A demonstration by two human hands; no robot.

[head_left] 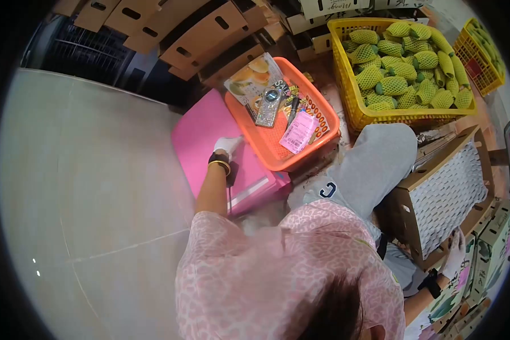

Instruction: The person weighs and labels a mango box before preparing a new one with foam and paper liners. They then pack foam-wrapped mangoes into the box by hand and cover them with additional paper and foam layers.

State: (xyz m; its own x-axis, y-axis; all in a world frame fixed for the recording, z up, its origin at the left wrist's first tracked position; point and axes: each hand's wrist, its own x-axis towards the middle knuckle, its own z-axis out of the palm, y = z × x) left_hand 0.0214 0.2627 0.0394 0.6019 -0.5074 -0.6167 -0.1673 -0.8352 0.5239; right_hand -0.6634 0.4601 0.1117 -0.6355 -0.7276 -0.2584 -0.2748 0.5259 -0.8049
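Note:
My left hand (229, 146), in a white glove, is over a pink box lid (209, 127), close to the near-left rim of an orange plastic basket (246, 148). Its fingers look curled, and whatever they may hold is hidden. In the basket lie a fruit-pictured paper (255, 79), a phone in a glittery case (269, 107), a dark marker-like stick (293, 110), pink labels (299, 131) and sticker sheets (318, 116). At the right, my gloved right hand (454, 255) grips the near edge of a tilted cardboard box (416, 226) with a white woven-looking liner (445, 192).
A yellow crate (405, 117) of fruit in green foam nets (392, 85) stands at the back right, with another yellow crate (481, 73) beyond it. Cardboard boxes (204, 34) are stacked at the back. More printed boxes (487, 255) stand right. Pale tiled floor (96, 181) spreads left.

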